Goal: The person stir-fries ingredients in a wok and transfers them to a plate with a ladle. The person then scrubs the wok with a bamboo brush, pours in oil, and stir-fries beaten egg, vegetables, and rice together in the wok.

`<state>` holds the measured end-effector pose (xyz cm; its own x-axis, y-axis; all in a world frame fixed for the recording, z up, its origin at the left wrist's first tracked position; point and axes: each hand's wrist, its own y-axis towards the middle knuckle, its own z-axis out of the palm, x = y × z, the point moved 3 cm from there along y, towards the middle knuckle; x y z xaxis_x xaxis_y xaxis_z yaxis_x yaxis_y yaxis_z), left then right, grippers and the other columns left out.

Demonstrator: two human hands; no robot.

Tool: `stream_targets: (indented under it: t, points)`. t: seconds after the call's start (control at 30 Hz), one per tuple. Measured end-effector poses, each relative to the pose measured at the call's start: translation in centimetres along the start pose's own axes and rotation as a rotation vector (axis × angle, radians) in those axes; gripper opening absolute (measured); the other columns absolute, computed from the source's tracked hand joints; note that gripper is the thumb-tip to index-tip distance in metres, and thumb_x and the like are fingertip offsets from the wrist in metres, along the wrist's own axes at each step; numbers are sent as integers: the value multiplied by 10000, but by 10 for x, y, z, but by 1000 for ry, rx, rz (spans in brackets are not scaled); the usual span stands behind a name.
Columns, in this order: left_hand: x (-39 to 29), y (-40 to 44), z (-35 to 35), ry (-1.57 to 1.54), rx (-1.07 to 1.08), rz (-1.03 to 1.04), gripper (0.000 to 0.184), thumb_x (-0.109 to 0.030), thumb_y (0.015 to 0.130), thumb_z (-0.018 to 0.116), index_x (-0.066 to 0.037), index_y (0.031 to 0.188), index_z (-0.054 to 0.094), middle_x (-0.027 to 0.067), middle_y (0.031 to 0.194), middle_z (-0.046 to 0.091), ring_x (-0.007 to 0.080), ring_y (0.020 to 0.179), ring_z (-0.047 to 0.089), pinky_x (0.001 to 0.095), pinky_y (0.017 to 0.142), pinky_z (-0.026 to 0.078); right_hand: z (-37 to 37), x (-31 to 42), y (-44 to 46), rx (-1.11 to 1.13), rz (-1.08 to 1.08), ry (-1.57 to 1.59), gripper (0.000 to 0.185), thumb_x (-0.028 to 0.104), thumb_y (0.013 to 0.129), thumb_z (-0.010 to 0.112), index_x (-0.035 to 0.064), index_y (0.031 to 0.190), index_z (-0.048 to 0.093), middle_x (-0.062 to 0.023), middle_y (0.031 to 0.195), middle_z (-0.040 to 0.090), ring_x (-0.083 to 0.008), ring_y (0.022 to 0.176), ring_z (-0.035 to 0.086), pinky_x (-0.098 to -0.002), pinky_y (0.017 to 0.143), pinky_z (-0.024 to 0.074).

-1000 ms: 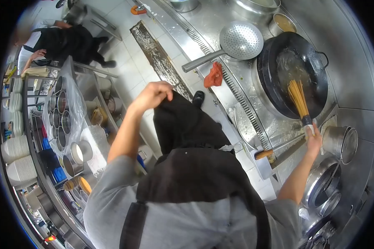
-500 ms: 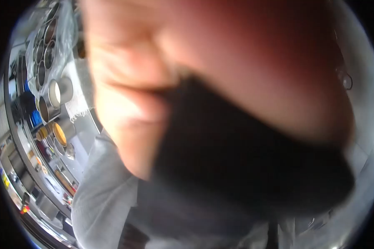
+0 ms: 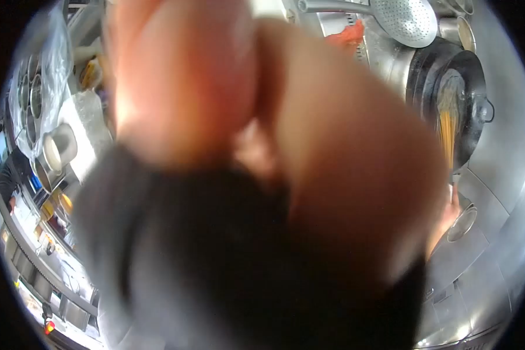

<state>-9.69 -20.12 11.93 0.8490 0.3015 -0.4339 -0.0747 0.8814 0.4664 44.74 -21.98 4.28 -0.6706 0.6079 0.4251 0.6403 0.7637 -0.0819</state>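
Note:
Very close to the camera and blurred, my left hand point(image 3: 239, 105) covers the middle of the view, its fingers gripping dark cloth point(image 3: 216, 245) of the apron. At the right, my right hand point(image 3: 450, 211) is closed around the handle end of a bamboo brush point(image 3: 447, 137). The brush's bristles rest inside a black wok point(image 3: 475, 87), which has some liquid in it. Part of the right forearm is hidden behind the near hand and cloth.
A perforated ladle point(image 3: 407, 22) lies left of the wok, with a red cloth point(image 3: 347, 36) beside its handle. At the left are a metal pot point(image 3: 64, 144), a white cloth point(image 3: 87, 125) and plastic-wrapped containers point(image 3: 36, 96). A steel wall stands beyond the wok.
My left hand has risen from near the lap to right before the camera, with the dark cloth. The view has shifted, and the wok and brush, hidden half a second ago, show again.

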Motion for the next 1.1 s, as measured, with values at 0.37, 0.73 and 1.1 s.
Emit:
stream_targets:
  t: [0.37, 0.73, 1.1]
  points:
    - [30, 14, -2, -52, -48, -77, 185, -33, 888, 523, -18, 1072, 501, 172, 781, 584, 181, 598, 569, 270, 494, 484, -10, 11, -31, 4, 176, 95, 468, 218, 824, 686, 100, 1262, 569, -42, 864, 649, -76, 612, 550, -209, 441, 369]
    - [60, 24, -8, -25, -118, -125, 180, -21, 872, 535, -18, 1051, 522, 124, 769, 589, 148, 592, 553, 249, 489, 455, 1, -1, -15, -1, 86, 33, 462, 299, 810, 702, 79, 1205, 605, -107, 913, 674, -224, 720, 596, -321, 602, 450]
    - [73, 35, -15, -4, -111, -185, 175, -8, 855, 548, -17, 1030, 543, 77, 757, 593, 115, 586, 537, 228, 485, 425, -14, -1, -13, -9, 33, -45, 494, 377, 781, 732, 33, 1126, 650, -173, 933, 686, -345, 830, 643, -419, 767, 543]
